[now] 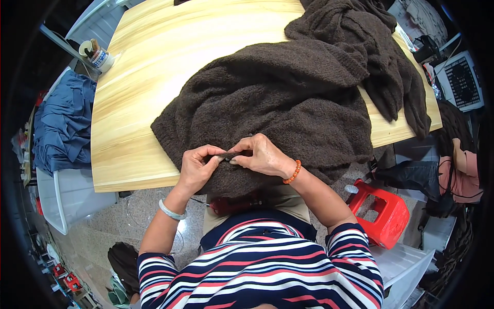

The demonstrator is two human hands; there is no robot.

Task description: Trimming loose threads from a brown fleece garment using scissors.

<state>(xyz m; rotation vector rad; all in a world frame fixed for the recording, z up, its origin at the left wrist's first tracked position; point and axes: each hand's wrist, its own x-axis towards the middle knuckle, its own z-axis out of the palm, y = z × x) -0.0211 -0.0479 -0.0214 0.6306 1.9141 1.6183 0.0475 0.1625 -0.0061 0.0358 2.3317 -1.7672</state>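
Observation:
A dark brown knitted garment point(267, 98) lies in loose folds over the front of the wooden table point(139, 103), its near edge hanging over the side toward me. My left hand point(198, 165) pinches a small fold of that knit between thumb and fingers. Close beside it, my right hand point(263, 156) pinches the same bit of fabric, with the two sets of fingertips almost touching. Whatever small detail lies between the fingertips is too small to make out. I wear a pale bangle on the left wrist and an orange bead bracelet on the right.
More brown knitwear point(350, 31) is heaped at the table's far right. A white tub holding tools point(101, 59) stands at the left edge. Blue cloth point(64, 121) fills a white bin point(62, 201) on the left. At the right, a red plastic stool point(383, 213) stands near my elbow.

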